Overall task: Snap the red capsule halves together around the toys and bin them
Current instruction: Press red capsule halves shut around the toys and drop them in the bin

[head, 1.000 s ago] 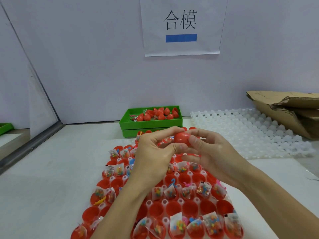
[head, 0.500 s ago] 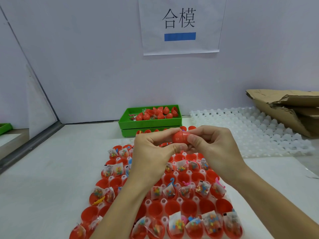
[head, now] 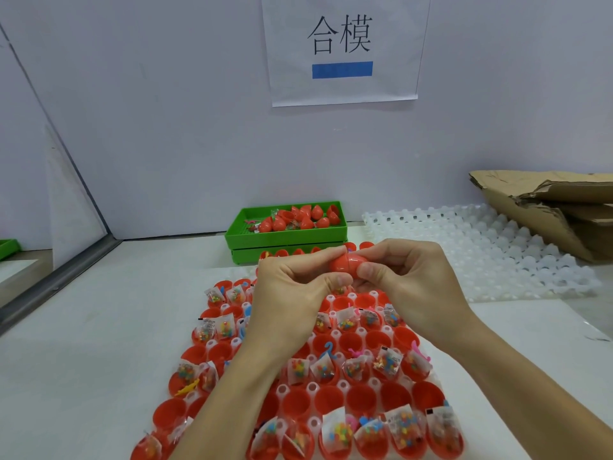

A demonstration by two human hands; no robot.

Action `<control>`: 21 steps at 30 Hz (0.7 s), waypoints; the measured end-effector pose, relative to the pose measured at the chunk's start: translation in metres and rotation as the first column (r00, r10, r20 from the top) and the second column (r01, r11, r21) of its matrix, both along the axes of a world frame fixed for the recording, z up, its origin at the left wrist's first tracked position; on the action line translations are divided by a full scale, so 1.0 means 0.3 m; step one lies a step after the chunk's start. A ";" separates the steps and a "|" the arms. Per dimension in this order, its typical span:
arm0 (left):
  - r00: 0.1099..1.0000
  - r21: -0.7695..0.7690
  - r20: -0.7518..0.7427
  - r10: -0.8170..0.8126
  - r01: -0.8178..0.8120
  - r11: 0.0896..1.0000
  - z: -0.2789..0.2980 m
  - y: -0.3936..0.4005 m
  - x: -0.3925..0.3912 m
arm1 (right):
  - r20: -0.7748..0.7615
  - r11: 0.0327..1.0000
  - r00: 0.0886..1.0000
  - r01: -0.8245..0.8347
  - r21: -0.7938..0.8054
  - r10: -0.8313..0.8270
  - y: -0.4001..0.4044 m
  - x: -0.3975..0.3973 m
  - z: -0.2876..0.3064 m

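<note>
Both hands meet just above the far end of the white holder tray, and the red capsule sits pinched between them: the left hand curls its fingers and thumb round the near-left side of the shell, while the right hand closes thumb and forefinger on its right end. The seam between the two halves is mostly hidden by fingers, so it cannot be told whether they have clicked home. To do this step well, the judgement is to keep the two halves square to each other and squeeze along the capsule's long axis with even pressure from both thumbs; pressing off-centre likely lets one rim ride over the other. Any corner of a toy packet caught in the seam would likely stop the closure, so it pays to check that nothing pokes out before pushing. Below the hands, the holder tray carries rows of open red halves, many holding small bagged toys, so the squeeze is best done clear above them to avoid knocking any loose. Beyond the holder tray, against the wall, the green bin already holds closed capsules and is where this one goes once shut.
</note>
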State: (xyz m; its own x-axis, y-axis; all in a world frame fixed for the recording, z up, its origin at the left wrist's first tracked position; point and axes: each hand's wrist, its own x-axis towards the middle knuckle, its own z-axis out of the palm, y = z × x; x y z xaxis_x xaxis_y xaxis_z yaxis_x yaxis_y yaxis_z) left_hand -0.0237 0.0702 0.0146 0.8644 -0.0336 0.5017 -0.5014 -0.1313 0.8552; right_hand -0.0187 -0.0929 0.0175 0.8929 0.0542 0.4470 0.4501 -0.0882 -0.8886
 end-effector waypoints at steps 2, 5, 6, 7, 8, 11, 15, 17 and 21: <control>1.000 -0.005 -0.010 0.010 -0.010 1.000 0.001 0.000 0.000 | 0.007 1.000 1.000 0.003 -0.007 -0.003 0.002 -0.005 0.001; 0.999 -0.004 -0.026 0.026 -0.026 1.000 0.006 0.000 0.002 | 0.014 1.000 1.000 0.017 -0.016 -0.016 0.008 -0.008 0.002; 0.999 0.000 -0.030 0.035 -0.035 0.999 0.007 0.000 0.002 | 0.017 1.000 1.000 0.017 -0.011 -0.017 0.009 -0.009 0.002; 0.998 0.004 -0.033 0.045 -0.044 0.999 0.007 -0.001 0.002 | 0.020 1.000 1.000 0.018 -0.004 -0.018 0.011 -0.009 0.001; 0.998 0.011 -0.035 0.056 -0.056 0.998 0.007 -0.003 0.002 | 0.026 1.000 0.999 0.023 -0.003 -0.022 0.013 -0.009 0.000; 0.995 0.030 -0.038 0.094 -0.092 0.995 0.001 -0.009 0.000 | 0.042 0.998 0.997 0.059 -0.013 -0.058 0.023 -0.012 -0.005; 0.994 0.058 -0.032 0.104 -0.103 0.993 -0.009 -0.011 -0.004 | 0.044 0.997 0.996 0.073 -0.013 -0.073 0.033 -0.014 -0.015; 0.993 0.069 -0.028 0.118 -0.116 0.991 -0.016 -0.012 -0.002 | 0.040 0.997 0.996 0.077 -0.020 -0.076 0.037 -0.013 -0.022; 0.991 0.104 -0.001 0.136 -0.135 0.985 -0.025 -0.013 -0.001 | 0.037 0.997 0.996 0.076 -0.024 -0.075 0.039 -0.011 -0.031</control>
State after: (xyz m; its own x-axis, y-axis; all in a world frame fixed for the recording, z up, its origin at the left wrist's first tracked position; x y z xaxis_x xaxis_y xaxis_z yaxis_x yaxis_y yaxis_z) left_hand -0.0241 0.0663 0.0072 0.8686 0.0330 0.4944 -0.4658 -0.2857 0.8375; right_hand -0.0221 -0.0811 0.0081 0.8782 -0.0014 0.4784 0.4731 -0.1452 -0.8689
